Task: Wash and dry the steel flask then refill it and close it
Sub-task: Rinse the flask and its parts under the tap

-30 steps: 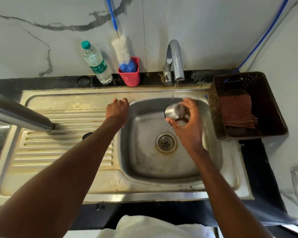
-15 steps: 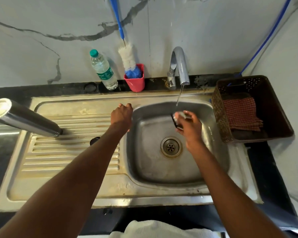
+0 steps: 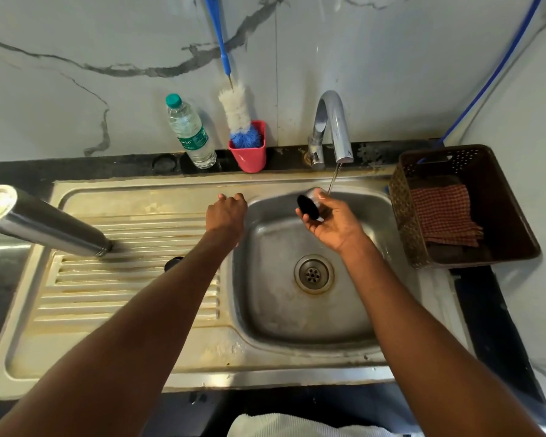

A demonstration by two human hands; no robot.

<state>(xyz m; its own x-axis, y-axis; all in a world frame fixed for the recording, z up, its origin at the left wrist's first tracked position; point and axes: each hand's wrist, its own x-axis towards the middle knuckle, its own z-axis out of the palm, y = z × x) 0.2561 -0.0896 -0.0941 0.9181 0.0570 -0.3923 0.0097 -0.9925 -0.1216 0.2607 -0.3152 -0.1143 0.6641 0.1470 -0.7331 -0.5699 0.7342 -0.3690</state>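
Note:
The steel flask (image 3: 44, 220) stands upside down on the ribbed drainboard (image 3: 123, 279) at the left, its flat base toward me. My right hand (image 3: 334, 223) holds the flask's steel cap (image 3: 309, 205) over the sink basin (image 3: 297, 310), tipped so its black inside faces me. A thin stream of water from the tap (image 3: 333, 127) falls right beside the cap. My left hand (image 3: 227, 212) rests as a loose fist on the sink's rim between drainboard and basin, holding nothing I can see. A small black object (image 3: 172, 263) lies on the drainboard, partly hidden by my left arm.
Against the back wall stand a plastic water bottle (image 3: 189, 134) and a pink cup (image 3: 248, 151) holding a blue-handled bottle brush (image 3: 235, 111). A brown plastic basket (image 3: 464, 203) with a red checked cloth (image 3: 445, 216) sits right of the sink. A blue hose (image 3: 492, 74) runs up the wall.
My right hand has turned the cap so its black inside now faces me, and lifted it slightly toward the tap. The view has shifted downward. My left hand stays put.

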